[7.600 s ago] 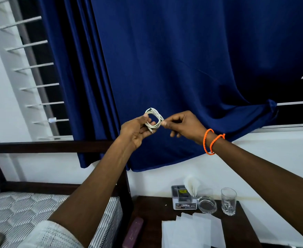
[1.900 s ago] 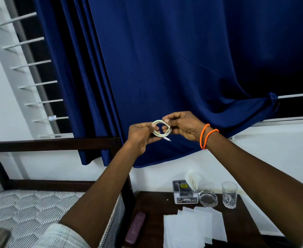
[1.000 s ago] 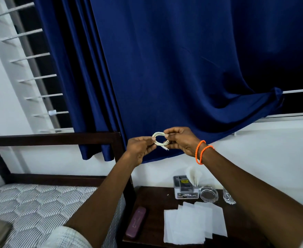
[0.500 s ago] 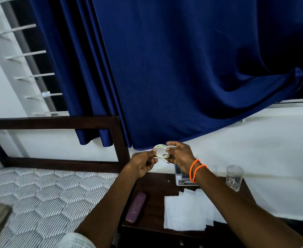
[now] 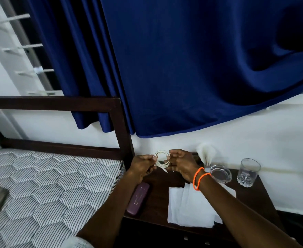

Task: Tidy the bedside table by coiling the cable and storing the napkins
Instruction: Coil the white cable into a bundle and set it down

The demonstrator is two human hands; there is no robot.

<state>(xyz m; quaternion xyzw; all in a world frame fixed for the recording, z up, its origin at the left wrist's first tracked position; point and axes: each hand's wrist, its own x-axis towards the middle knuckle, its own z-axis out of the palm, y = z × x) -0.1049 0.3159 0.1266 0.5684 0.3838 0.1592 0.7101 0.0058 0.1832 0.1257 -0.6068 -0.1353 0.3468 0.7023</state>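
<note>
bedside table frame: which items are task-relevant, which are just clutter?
Task items:
white cable coil, held between left hand and right hand
loose napkins on the table
napkin holder, mostly hidden

Just lying about:
drinking glass
glass ashtray
purple case

On the bedside table, napkins lie between case and glass.

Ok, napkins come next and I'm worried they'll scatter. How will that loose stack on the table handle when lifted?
The napkins look thin and floppy, so they would probably droop from a pinch. They lie fanned and overlapping, so sheets may slide apart. Likely very light.
</note>
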